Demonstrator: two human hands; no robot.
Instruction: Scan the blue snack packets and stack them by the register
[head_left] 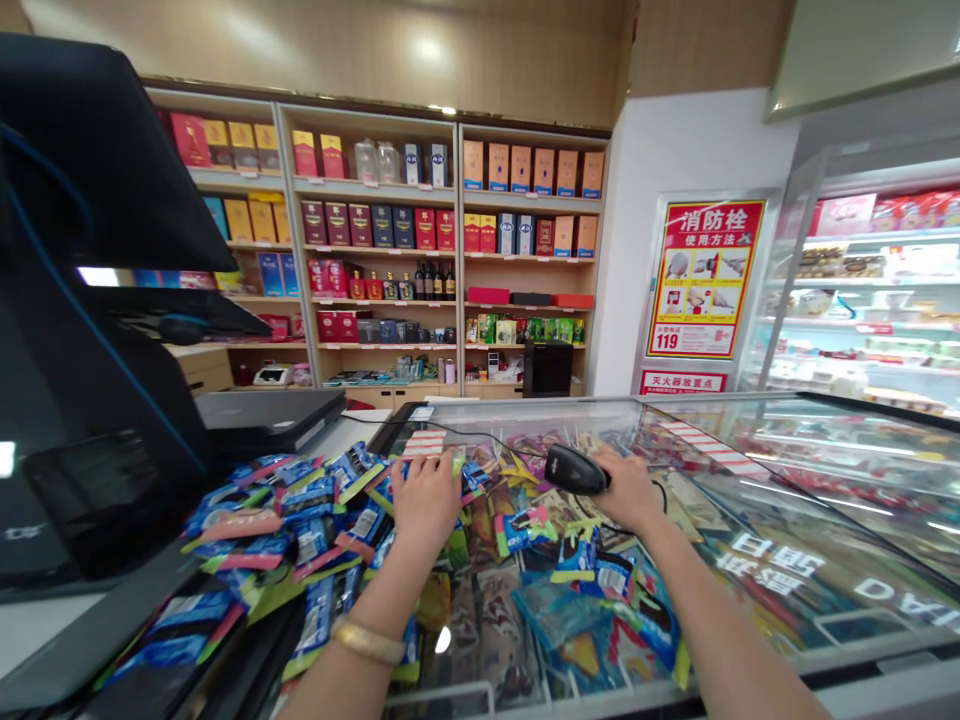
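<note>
My left hand (426,505), with a gold bangle (367,641) on its wrist, lies palm down at the right edge of a heap of blue snack packets (311,535) with pink and green ends. Its fingers are stretched forward over the packets, and what lies under the palm is hidden. A black barcode scanner (576,470) is in my right hand (631,490), held above the glass freezer top (491,590), its head pointing left. Below the scanner, several loose blue packets (576,553) lie scattered on the glass.
A black checkout monitor (97,160) stands at the left, beside a flat black device (270,415). The scanner's thin cable (487,433) crosses the glass. Shelves (375,190) of boxed goods line the back wall. A lit refrigerated case (870,290) stands at the right.
</note>
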